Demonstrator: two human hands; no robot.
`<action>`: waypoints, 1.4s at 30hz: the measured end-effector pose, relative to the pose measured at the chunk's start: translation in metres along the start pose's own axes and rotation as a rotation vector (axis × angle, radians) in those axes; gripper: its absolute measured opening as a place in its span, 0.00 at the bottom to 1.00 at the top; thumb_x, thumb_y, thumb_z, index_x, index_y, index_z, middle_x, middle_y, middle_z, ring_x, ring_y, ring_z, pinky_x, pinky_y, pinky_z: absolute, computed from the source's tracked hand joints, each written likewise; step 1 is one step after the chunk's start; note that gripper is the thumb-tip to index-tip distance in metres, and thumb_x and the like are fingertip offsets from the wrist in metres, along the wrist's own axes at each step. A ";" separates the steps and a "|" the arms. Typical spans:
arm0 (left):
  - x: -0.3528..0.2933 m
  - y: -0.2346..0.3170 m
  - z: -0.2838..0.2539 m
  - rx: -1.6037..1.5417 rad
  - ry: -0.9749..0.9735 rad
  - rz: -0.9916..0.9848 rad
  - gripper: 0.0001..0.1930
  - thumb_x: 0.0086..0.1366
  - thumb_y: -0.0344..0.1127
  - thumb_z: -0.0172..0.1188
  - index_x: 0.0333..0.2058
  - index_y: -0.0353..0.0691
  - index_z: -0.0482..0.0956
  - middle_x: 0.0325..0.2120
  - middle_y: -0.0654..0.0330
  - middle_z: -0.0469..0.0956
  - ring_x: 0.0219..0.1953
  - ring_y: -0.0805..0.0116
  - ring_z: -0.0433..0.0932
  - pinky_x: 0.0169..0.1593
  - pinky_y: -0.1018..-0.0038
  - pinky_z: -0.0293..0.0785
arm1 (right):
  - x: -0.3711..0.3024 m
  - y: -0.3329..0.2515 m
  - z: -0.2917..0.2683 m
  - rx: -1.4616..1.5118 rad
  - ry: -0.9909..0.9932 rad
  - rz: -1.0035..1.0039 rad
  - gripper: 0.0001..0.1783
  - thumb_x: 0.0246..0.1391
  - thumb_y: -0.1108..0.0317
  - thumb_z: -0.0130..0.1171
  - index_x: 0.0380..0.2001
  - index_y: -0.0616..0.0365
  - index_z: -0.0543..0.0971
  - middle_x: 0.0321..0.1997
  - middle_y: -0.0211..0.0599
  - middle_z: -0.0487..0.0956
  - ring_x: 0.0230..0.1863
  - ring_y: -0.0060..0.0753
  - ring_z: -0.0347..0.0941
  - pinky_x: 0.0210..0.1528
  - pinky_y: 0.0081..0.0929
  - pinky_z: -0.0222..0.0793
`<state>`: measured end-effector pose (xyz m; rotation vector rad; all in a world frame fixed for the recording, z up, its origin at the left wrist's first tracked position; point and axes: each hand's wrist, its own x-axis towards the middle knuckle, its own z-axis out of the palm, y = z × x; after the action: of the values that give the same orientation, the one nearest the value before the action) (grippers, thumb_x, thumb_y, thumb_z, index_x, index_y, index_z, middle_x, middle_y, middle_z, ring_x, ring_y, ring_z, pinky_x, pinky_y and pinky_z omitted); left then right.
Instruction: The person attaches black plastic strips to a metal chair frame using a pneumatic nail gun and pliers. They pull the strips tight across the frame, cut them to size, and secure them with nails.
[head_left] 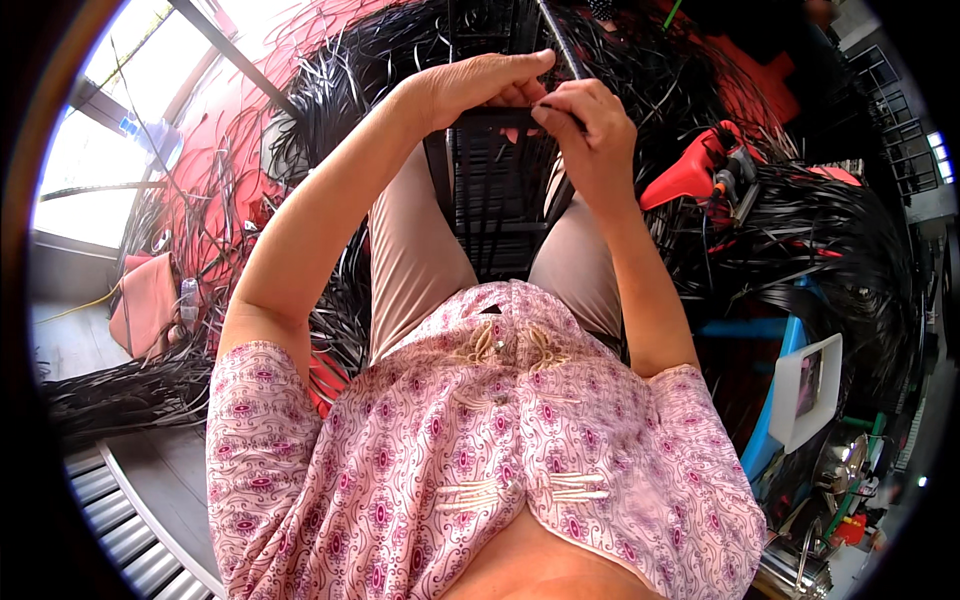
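Between my knees stands a black woven frame (pixel 500 190) with crossing strips and a dark upper edge. My left hand (pixel 470 88) is closed at that edge, its thumb stretched to the right and its other fingers curled under, partly hidden. Close beside it, my right hand (pixel 595 130) is bent in a pinch at the frame's right corner. A black plastic strip (pixel 563 38) runs up and away from the right fingers. The exact grip of the fingertips is hard to see.
Loose black strips (pixel 830 230) lie in heaps around me over red sheeting (pixel 215 150). To the right are a red plastic piece (pixel 680 175), a blue container (pixel 765 400) and a white tray (pixel 830 370). A pink cloth (pixel 145 305) and clear bottle (pixel 189 298) are at left.
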<state>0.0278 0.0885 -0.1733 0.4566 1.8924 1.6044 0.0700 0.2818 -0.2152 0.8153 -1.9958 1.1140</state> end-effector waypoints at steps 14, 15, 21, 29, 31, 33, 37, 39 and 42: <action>-0.002 -0.008 -0.004 -0.079 0.030 0.050 0.42 0.65 0.73 0.47 0.41 0.30 0.81 0.31 0.56 0.82 0.32 0.72 0.81 0.38 0.78 0.77 | 0.002 0.011 -0.002 0.243 -0.108 0.277 0.03 0.52 0.74 0.66 0.29 0.62 0.82 0.32 0.27 0.78 0.31 0.17 0.73 0.32 0.16 0.68; -0.002 -0.008 -0.006 -0.102 0.003 0.039 0.40 0.67 0.71 0.46 0.42 0.31 0.81 0.32 0.55 0.83 0.32 0.71 0.81 0.40 0.77 0.77 | 0.002 0.010 -0.002 0.233 -0.113 0.311 0.03 0.51 0.74 0.66 0.29 0.62 0.82 0.32 0.27 0.78 0.30 0.17 0.73 0.31 0.17 0.68; -0.006 -0.006 -0.004 -0.101 0.025 0.013 0.37 0.67 0.69 0.47 0.41 0.32 0.80 0.32 0.54 0.83 0.33 0.69 0.81 0.40 0.76 0.77 | 0.011 0.009 -0.007 0.137 -0.203 0.372 0.06 0.48 0.71 0.68 0.29 0.61 0.83 0.30 0.32 0.80 0.32 0.26 0.76 0.35 0.24 0.71; -0.008 -0.026 0.019 0.719 0.274 0.263 0.21 0.51 0.39 0.77 0.41 0.37 0.80 0.30 0.59 0.83 0.35 0.73 0.81 0.38 0.71 0.78 | 0.010 0.047 -0.002 -0.074 -0.359 0.011 0.05 0.45 0.69 0.63 0.25 0.59 0.82 0.27 0.42 0.79 0.30 0.40 0.78 0.35 0.35 0.74; -0.001 -0.016 0.031 0.789 0.399 0.266 0.20 0.51 0.39 0.77 0.38 0.36 0.79 0.28 0.57 0.83 0.33 0.72 0.80 0.37 0.70 0.78 | 0.020 0.055 -0.007 -0.132 -0.467 0.164 0.08 0.45 0.65 0.63 0.27 0.58 0.83 0.27 0.42 0.79 0.31 0.42 0.78 0.37 0.36 0.74; -0.002 -0.019 0.022 0.576 0.357 0.228 0.21 0.50 0.42 0.76 0.37 0.35 0.79 0.26 0.53 0.81 0.28 0.62 0.82 0.34 0.66 0.77 | 0.037 0.035 -0.011 -0.020 -0.558 0.313 0.11 0.47 0.63 0.64 0.32 0.58 0.85 0.30 0.42 0.82 0.34 0.39 0.80 0.38 0.34 0.73; 0.004 -0.003 0.015 0.336 0.194 0.152 0.16 0.56 0.32 0.74 0.39 0.30 0.79 0.28 0.58 0.83 0.29 0.74 0.80 0.33 0.77 0.76 | 0.050 0.016 -0.025 -0.049 -0.600 0.382 0.14 0.48 0.62 0.65 0.35 0.59 0.86 0.32 0.42 0.84 0.35 0.38 0.81 0.39 0.34 0.73; 0.008 -0.006 0.015 0.319 0.182 0.144 0.16 0.55 0.31 0.73 0.38 0.29 0.81 0.28 0.58 0.83 0.29 0.73 0.81 0.33 0.77 0.76 | 0.049 0.014 -0.028 -0.056 -0.612 0.379 0.14 0.48 0.61 0.66 0.35 0.59 0.86 0.32 0.42 0.84 0.34 0.38 0.81 0.40 0.34 0.73; 0.004 0.003 0.017 0.369 0.180 0.020 0.13 0.55 0.31 0.73 0.36 0.30 0.83 0.27 0.59 0.83 0.30 0.74 0.81 0.34 0.78 0.75 | 0.044 0.017 -0.027 -0.007 -0.572 0.370 0.14 0.48 0.60 0.66 0.34 0.59 0.86 0.32 0.43 0.84 0.34 0.37 0.81 0.39 0.32 0.73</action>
<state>0.0354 0.1045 -0.1726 0.4974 2.3414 1.3460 0.0399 0.3045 -0.1769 0.8482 -2.7111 1.1606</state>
